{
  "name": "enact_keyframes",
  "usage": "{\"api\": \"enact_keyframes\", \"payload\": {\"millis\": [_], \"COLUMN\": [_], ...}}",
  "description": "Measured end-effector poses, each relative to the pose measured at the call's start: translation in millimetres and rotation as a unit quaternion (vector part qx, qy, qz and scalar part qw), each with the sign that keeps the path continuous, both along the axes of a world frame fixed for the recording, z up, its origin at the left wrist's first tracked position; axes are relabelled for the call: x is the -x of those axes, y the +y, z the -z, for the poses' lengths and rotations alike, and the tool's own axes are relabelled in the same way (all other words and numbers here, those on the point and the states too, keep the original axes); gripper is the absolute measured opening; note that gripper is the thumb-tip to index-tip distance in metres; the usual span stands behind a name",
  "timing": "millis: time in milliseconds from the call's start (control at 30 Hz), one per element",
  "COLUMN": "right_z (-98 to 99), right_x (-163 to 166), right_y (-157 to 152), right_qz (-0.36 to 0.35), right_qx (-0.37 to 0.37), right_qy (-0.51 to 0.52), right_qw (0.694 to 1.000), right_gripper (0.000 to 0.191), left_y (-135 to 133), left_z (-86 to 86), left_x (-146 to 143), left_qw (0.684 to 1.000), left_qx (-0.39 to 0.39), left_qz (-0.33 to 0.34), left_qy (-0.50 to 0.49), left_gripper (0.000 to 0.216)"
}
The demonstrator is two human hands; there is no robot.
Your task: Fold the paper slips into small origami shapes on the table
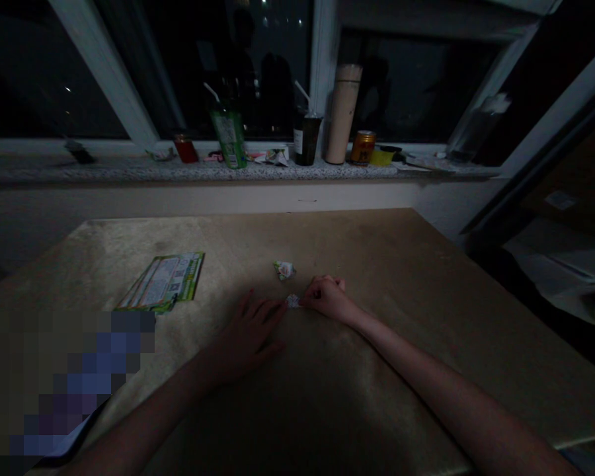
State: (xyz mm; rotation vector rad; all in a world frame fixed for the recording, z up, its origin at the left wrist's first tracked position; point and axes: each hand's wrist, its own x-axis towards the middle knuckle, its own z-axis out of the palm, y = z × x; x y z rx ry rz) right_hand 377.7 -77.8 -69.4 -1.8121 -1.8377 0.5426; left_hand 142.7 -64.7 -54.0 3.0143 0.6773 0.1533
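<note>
Head view: the small patterned piece (293,301) lay on the table (401,258) between the hands. The left hand (248,334) had fingers spread, gripping nothing, fingertips at the piece's left edge. The right hand (331,301) was curled at its right edge; whether it pinched the piece could not be determined.

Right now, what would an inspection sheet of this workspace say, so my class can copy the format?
Surface: tan tabletop, dimly lit; lower-left view pixelated.
Job's things: small patterned piece, mid-table; folded printed piece just beyond it.
Clutter: fanned green-edged printed sheets at left.
Hands: left hand spread beside the patterned piece; right hand curled at its other side, grip unclear.
Cables: nothing seen.
Surroundings: speckled windowsill with green cup, dark cup, tall tumbler and orange can; dark window behind.
</note>
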Motion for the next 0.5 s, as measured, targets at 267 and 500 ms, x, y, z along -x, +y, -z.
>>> {"api": "enact_keyframes", "payload": {"millis": [267, 500], "right_z": [-5.0, -2.0], "right_x": [1.6, 1.6], "right_y": [-0.6, 0.7], "right_qz": [0.000, -0.004], "right_qx": [0.002, -0.008], "right_qy": [-0.015, -0.021], "right_qw": [1.000, 1.000], "right_gripper": [0.014, 0.014], "left_y": [-0.6, -2.1], "left_z": [-0.2, -0.7], "left_x": [-1.6, -2.6], "left_qw": [1.000, 1.000], "left_qx": [-0.013, -0.007], "left_qz": [-0.001, -0.003], "left_qy": [0.001, -0.006], "left_gripper": [0.059, 0.057]}}
